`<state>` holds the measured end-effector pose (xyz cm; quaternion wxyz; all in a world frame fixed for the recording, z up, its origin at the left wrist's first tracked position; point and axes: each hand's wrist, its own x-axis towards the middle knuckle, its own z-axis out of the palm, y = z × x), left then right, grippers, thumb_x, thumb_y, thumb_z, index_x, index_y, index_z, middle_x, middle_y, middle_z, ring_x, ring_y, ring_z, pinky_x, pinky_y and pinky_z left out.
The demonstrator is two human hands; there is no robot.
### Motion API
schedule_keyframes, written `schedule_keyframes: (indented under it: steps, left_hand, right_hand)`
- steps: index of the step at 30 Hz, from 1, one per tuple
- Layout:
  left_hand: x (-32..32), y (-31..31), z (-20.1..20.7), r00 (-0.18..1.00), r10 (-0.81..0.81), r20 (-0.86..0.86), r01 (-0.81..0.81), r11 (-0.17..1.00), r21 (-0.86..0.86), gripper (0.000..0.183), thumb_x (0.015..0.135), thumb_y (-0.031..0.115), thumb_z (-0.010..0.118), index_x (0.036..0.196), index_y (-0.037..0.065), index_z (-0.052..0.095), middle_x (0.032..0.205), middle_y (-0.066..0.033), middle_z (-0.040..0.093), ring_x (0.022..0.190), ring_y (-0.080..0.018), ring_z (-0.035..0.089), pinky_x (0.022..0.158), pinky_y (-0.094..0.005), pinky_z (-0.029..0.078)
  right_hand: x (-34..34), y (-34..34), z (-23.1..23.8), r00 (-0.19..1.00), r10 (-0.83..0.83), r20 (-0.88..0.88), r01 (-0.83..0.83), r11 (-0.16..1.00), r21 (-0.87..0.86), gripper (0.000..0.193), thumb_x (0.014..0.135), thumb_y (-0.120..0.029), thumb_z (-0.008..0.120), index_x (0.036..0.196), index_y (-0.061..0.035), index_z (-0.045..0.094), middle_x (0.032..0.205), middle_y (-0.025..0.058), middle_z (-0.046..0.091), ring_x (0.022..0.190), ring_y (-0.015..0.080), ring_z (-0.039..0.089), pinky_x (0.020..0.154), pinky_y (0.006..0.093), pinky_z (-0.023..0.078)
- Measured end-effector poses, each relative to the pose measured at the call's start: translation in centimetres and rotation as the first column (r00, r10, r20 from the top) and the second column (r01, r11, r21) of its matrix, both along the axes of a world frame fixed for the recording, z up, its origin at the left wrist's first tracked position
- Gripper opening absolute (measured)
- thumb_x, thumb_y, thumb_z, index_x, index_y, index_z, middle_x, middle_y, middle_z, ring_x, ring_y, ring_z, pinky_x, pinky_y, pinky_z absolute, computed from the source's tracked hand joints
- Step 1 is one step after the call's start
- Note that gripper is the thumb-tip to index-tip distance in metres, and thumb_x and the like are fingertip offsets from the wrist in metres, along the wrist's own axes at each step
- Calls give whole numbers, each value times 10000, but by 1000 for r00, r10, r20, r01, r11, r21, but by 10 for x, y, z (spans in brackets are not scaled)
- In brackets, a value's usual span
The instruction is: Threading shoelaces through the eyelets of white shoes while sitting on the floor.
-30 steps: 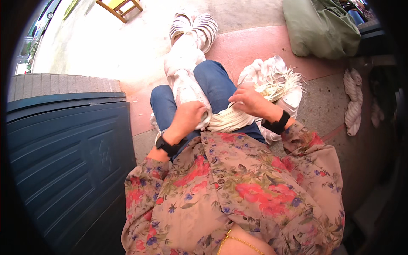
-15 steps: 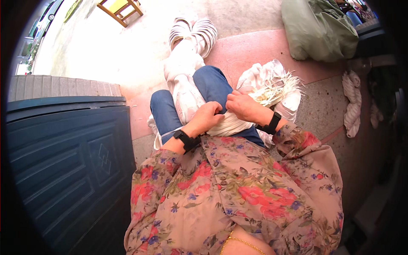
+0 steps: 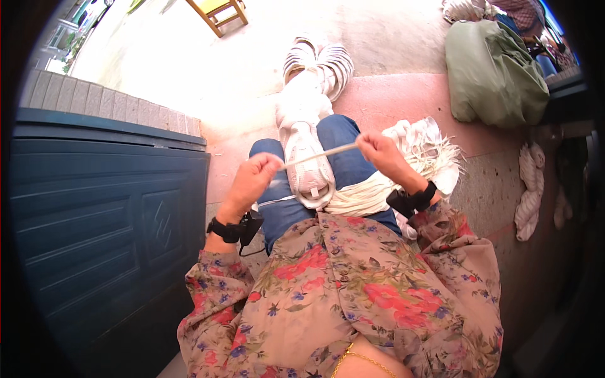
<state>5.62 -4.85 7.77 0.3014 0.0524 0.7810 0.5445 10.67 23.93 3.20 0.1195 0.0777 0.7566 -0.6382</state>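
A thin off-white strip is stretched nearly straight between my two hands, above my knees. My left hand pinches its left end over my left thigh. The other end is gripped by my right hand, slightly higher. Below the strip, a long white wrapped bundle lies between my legs, its far end fanned into looped folds. A sheaf of cream strips lies across my right thigh. To its right is a white cloth-like heap with frayed ends.
A dark blue panelled door stands close on my left. A yellow wooden stool is far ahead. A large green sack sits at far right, with a partly visible person behind it. A twisted white hank lies right.
My hands were close together over my lap; they have moved apart and farther out, drawing the strip into view between them. The bundle's near end is now uncovered.
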Motion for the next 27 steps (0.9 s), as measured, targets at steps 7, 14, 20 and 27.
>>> schedule_keyframes:
  steps: [7, 14, 20, 27]
  left_hand:
    - [1, 30, -39, 951, -142, -275, 106, 984, -144, 172, 838, 154, 553, 792, -3, 607, 609, 19, 514, 547, -30, 440, 479, -197, 348]
    - [-26, 52, -31, 984, -93, 155, 56, 972, 230, 135, 875, 149, 499, 880, 41, 579, 672, 9, 548, 545, -49, 460, 519, -185, 384]
    - [-22, 45, -37, 947, 17, 321, -110, 955, 274, 137, 874, 179, 518, 864, 54, 572, 677, 26, 540, 545, -48, 469, 519, -179, 387]
    - [-28, 34, -78, 896, -53, -442, -117, 930, -347, 173, 747, 158, 576, 853, 28, 619, 817, -168, 608, 735, -365, 567, 670, -404, 461]
  right_hand:
    - [-5, -54, -11, 845, -40, -534, 138, 980, 144, 186, 819, -131, 542, 882, 43, 563, 900, 150, 617, 814, 245, 595, 689, 313, 462]
    - [-44, -81, 1, 952, 225, 210, -115, 892, -437, 386, 909, -411, 423, 711, -91, 510, 560, -59, 392, 464, 29, 331, 414, 189, 247]
    - [-41, -77, -5, 945, 322, -51, -322, 899, -297, 382, 888, -383, 483, 803, -30, 600, 564, -24, 493, 520, 69, 437, 474, 238, 343]
    - [-39, -63, -37, 947, 309, -91, -228, 844, 485, 297, 837, -260, 494, 788, 15, 597, 728, 225, 573, 738, 373, 565, 652, 427, 430]
